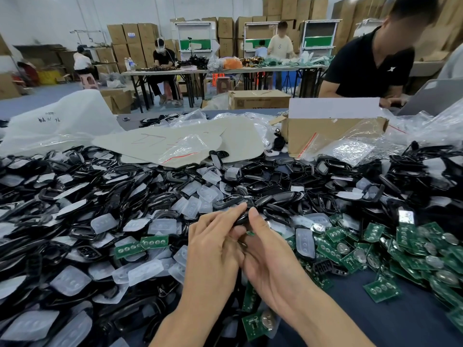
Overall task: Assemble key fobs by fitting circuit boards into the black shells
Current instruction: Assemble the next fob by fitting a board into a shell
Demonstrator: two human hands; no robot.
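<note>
Hands together: left hand, right hand both gripping black shell; circuit board edge showing.

Bare forearms lead to the left hand and right hand, nails seemingly trimmed short.

The shell lies mostly hidden between fingers.

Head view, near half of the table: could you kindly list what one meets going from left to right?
A heap of black shells and clear button pads → left hand → held shell → right hand → pile of green circuit boards.
</note>
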